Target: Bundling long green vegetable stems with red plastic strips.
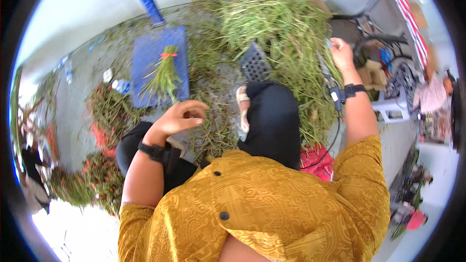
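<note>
Greens lay in one big loose heap (276,24) on the floor ahead, and the right hand (341,53) reached into its right edge, fingers closed on a few stems. The left hand (182,116) hovered half curled and held nothing, above scattered stems. One tied bundle (165,75) rested on one blue platform (158,65). Three bundled piles (104,109) sat well to the left.
</note>
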Demonstrator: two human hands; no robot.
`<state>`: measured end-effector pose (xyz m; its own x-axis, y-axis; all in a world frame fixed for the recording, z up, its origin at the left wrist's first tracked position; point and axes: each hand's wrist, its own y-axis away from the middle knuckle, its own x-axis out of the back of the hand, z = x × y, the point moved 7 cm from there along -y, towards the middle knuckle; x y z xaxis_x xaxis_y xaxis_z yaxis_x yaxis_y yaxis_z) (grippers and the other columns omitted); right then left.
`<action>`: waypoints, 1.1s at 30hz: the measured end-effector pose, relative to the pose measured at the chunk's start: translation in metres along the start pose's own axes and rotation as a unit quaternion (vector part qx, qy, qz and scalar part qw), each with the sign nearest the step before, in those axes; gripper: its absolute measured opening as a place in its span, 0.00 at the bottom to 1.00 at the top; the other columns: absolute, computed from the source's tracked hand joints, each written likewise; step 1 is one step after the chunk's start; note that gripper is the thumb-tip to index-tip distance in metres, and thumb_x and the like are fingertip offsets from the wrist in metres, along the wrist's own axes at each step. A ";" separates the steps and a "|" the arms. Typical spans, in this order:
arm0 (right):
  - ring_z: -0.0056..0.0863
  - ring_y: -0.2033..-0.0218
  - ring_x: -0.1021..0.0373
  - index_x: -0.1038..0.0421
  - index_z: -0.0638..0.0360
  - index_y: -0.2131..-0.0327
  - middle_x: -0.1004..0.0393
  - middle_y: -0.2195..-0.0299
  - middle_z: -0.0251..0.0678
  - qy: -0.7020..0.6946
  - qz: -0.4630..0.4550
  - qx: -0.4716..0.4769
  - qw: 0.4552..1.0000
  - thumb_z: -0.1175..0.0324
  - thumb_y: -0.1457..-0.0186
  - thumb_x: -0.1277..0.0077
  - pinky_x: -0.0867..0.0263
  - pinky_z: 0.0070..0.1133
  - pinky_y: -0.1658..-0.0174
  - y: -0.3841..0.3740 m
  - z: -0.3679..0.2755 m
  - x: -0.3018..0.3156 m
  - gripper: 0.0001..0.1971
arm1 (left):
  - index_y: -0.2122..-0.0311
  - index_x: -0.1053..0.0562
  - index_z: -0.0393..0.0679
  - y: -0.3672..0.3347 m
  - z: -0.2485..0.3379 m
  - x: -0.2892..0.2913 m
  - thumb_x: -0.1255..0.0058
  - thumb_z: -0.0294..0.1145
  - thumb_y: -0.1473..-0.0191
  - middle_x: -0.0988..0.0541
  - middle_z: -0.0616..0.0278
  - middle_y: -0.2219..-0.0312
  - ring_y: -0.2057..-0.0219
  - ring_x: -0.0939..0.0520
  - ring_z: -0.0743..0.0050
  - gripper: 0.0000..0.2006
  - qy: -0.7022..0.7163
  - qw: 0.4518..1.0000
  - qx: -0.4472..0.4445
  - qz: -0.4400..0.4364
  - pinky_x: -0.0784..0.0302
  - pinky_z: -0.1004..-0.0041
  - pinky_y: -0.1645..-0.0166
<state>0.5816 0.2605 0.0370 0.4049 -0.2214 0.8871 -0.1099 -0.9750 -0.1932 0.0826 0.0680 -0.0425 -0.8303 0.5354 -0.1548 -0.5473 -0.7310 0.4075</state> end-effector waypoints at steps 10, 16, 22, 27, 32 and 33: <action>0.24 0.65 0.30 0.29 0.63 0.61 0.25 0.68 0.38 -0.318 -0.261 0.205 0.888 0.66 0.55 0.47 0.35 0.21 0.60 -0.005 -0.349 -0.202 0.16 | 0.58 0.29 0.40 0.001 0.010 -0.005 0.43 0.35 0.57 0.24 0.62 0.67 0.64 0.25 0.74 0.20 -0.085 0.991 -0.087 -0.060 0.31 0.73 0.58; 0.16 0.80 0.36 0.28 0.60 0.70 0.30 0.80 0.28 -0.278 -0.393 0.076 0.873 0.65 0.55 0.44 0.40 0.16 0.77 0.042 -0.402 -0.388 0.10 | 0.60 0.28 0.38 0.008 0.019 0.000 0.44 0.36 0.57 0.24 0.55 0.69 0.66 0.23 0.65 0.18 -0.166 0.980 -0.104 -0.040 0.29 0.69 0.60; 0.41 0.60 0.31 0.33 0.72 0.60 0.29 0.62 0.51 -0.168 -0.451 -0.066 0.874 0.56 0.58 0.43 0.38 0.29 0.58 0.109 -0.382 -0.473 0.28 | 0.62 0.29 0.37 0.017 0.018 0.021 0.46 0.34 0.57 0.26 0.52 0.70 0.67 0.23 0.57 0.17 -0.201 0.969 -0.123 0.072 0.28 0.67 0.61; 0.46 0.48 0.41 0.47 0.74 0.48 0.40 0.50 0.56 -0.172 -0.434 -0.158 0.870 0.50 0.60 0.43 0.42 0.31 0.48 0.120 -0.370 -0.511 0.43 | 0.60 0.30 0.38 0.022 0.027 0.037 0.46 0.34 0.58 0.27 0.52 0.69 0.65 0.26 0.52 0.18 -0.222 0.961 -0.131 0.097 0.30 0.63 0.60; 0.44 0.53 0.37 0.47 0.73 0.49 0.38 0.52 0.56 -0.132 -0.407 -0.185 0.885 0.53 0.60 0.41 0.40 0.31 0.52 0.113 -0.374 -0.529 0.41 | 0.59 0.31 0.39 0.022 0.031 0.050 0.47 0.34 0.57 0.27 0.52 0.70 0.66 0.26 0.52 0.19 -0.205 0.966 -0.124 0.097 0.30 0.62 0.61; 0.43 0.54 0.35 0.43 0.73 0.52 0.36 0.54 0.55 -0.145 -0.402 -0.181 0.886 0.54 0.60 0.40 0.39 0.31 0.54 0.113 -0.371 -0.536 0.38 | 0.59 0.31 0.39 0.021 0.031 0.051 0.47 0.34 0.57 0.27 0.52 0.70 0.66 0.26 0.52 0.19 -0.203 0.967 -0.123 0.096 0.30 0.62 0.61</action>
<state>0.0153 0.2759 -0.3050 0.6952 0.4947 0.5215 0.0576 -0.7615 0.6456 0.0317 0.0932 -0.0136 -0.8364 0.4652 0.2898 -0.4368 -0.8852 0.1602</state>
